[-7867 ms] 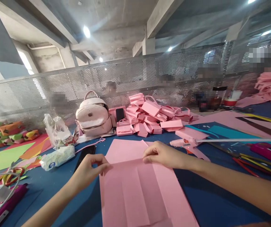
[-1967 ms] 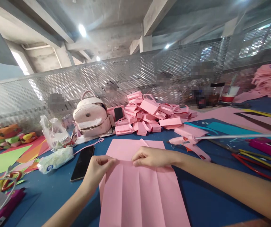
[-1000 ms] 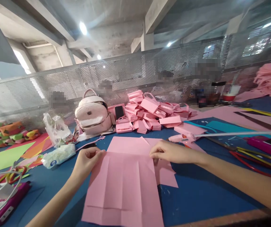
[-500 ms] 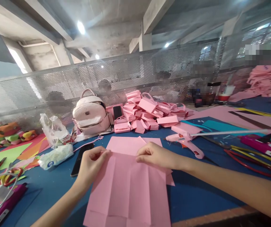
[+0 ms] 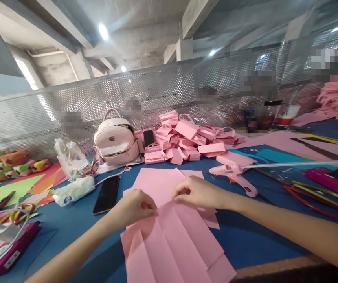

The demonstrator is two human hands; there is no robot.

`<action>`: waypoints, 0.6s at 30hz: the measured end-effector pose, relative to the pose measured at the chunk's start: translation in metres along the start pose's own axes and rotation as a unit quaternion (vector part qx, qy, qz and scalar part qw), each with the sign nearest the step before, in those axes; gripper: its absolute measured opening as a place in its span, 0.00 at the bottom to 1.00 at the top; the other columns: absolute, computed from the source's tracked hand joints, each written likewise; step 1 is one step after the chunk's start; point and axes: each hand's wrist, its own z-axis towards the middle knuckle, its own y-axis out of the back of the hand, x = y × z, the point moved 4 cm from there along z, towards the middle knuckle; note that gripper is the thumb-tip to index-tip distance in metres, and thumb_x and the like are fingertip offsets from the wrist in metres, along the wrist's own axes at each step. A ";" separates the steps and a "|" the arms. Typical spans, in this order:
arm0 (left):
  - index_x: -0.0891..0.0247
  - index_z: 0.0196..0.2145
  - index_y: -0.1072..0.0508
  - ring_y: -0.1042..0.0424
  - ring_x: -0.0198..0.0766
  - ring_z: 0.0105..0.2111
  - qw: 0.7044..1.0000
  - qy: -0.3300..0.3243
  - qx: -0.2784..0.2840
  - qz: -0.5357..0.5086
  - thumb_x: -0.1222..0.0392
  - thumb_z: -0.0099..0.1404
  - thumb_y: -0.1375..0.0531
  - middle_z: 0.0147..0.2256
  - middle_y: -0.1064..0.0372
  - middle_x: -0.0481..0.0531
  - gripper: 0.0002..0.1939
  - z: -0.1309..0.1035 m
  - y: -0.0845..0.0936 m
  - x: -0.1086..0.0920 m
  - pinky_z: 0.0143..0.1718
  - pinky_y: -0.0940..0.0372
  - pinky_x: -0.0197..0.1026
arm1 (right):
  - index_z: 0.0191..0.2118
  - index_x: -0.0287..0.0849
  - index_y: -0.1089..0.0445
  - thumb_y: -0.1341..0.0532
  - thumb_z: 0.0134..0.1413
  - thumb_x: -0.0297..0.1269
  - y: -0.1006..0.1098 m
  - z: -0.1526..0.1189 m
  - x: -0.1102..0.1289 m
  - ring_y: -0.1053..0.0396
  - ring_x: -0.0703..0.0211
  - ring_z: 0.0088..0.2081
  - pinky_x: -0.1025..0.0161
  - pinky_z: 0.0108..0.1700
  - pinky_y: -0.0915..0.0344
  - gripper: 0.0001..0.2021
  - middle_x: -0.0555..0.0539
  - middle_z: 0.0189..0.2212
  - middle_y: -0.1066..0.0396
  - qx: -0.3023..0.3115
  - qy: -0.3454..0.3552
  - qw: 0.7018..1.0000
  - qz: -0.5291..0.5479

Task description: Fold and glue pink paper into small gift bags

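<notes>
A creased sheet of pink paper [image 5: 171, 243] slants toward me, its near end at the bottom of the view. My left hand [image 5: 136, 208] pinches its far edge near the left side. Close by on the right, my right hand [image 5: 191, 190] pinches the same edge, fingers curled. Fold lines run lengthwise down the sheet, and flaps are cut at its near end. Beneath and beyond it, more pink paper [image 5: 154, 179] lies flat on the blue table [image 5: 234, 239].
A phone [image 5: 107, 194] lies left of the paper, by a tissue pack [image 5: 74, 191]. Behind stand a white backpack [image 5: 117, 139] and a heap of folded pink paper pieces [image 5: 186, 135]. At right are a pink glue gun [image 5: 234, 175], scissors [image 5: 319, 196] and a magenta power strip [image 5: 334, 181].
My left hand has moved right, closer to my right hand. The creased sheet has turned, its near end swinging right. More of the phone shows.
</notes>
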 end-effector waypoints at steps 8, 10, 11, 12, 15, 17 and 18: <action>0.69 0.22 0.22 0.36 0.34 0.25 0.996 0.010 -0.073 -0.049 0.51 0.62 0.41 0.22 0.30 0.50 0.19 -0.004 -0.001 0.009 0.26 0.44 0.34 | 0.29 0.38 0.23 0.40 0.53 0.39 0.022 -0.012 -0.012 0.37 0.62 0.28 0.66 0.29 0.46 0.12 0.49 0.25 0.27 -0.064 -0.017 0.998 0.015; 0.69 0.23 0.21 0.33 0.37 0.26 0.993 0.032 -0.096 -0.065 0.52 0.61 0.41 0.24 0.27 0.52 0.18 -0.016 0.001 0.021 0.28 0.42 0.35 | 0.29 0.37 0.23 0.40 0.53 0.42 0.028 -0.018 -0.023 0.39 0.62 0.27 0.66 0.29 0.48 0.13 0.49 0.24 0.29 -0.074 -0.035 0.996 0.023; 0.69 0.23 0.21 0.32 0.37 0.26 0.991 0.045 -0.103 -0.074 0.53 0.60 0.41 0.24 0.26 0.53 0.18 -0.021 0.001 0.026 0.28 0.41 0.35 | 0.29 0.37 0.23 0.40 0.53 0.43 0.029 -0.020 -0.028 0.40 0.62 0.27 0.66 0.28 0.49 0.14 0.49 0.23 0.31 -0.074 -0.041 0.996 0.027; 0.69 0.23 0.21 0.31 0.38 0.26 0.989 0.056 -0.108 -0.083 0.53 0.60 0.40 0.24 0.26 0.54 0.17 -0.025 0.000 0.029 0.28 0.40 0.36 | 0.29 0.37 0.24 0.39 0.53 0.44 0.029 -0.021 -0.032 0.41 0.62 0.26 0.65 0.28 0.49 0.15 0.50 0.22 0.32 -0.070 -0.045 0.996 0.031; 0.68 0.25 0.20 0.29 0.38 0.26 0.982 0.070 -0.121 -0.126 0.55 0.58 0.38 0.24 0.24 0.54 0.13 -0.033 -0.003 0.034 0.29 0.37 0.36 | 0.28 0.37 0.24 0.39 0.53 0.46 0.030 -0.022 -0.037 0.45 0.64 0.25 0.66 0.27 0.51 0.16 0.52 0.21 0.36 -0.061 -0.048 0.996 0.040; 0.67 0.26 0.20 0.27 0.39 0.26 0.976 0.075 -0.119 -0.164 0.55 0.57 0.37 0.24 0.24 0.54 0.12 -0.037 -0.004 0.037 0.30 0.34 0.37 | 0.28 0.37 0.25 0.40 0.53 0.47 0.034 -0.023 -0.041 0.46 0.64 0.25 0.65 0.27 0.53 0.17 0.52 0.20 0.38 -0.065 -0.053 0.996 0.039; 0.67 0.26 0.20 0.26 0.40 0.26 0.973 0.081 -0.113 -0.184 0.54 0.56 0.36 0.24 0.23 0.55 0.12 -0.040 -0.004 0.040 0.30 0.33 0.38 | 0.28 0.37 0.25 0.40 0.54 0.48 0.037 -0.025 -0.043 0.46 0.64 0.25 0.65 0.27 0.53 0.17 0.52 0.20 0.37 -0.070 -0.056 0.995 0.040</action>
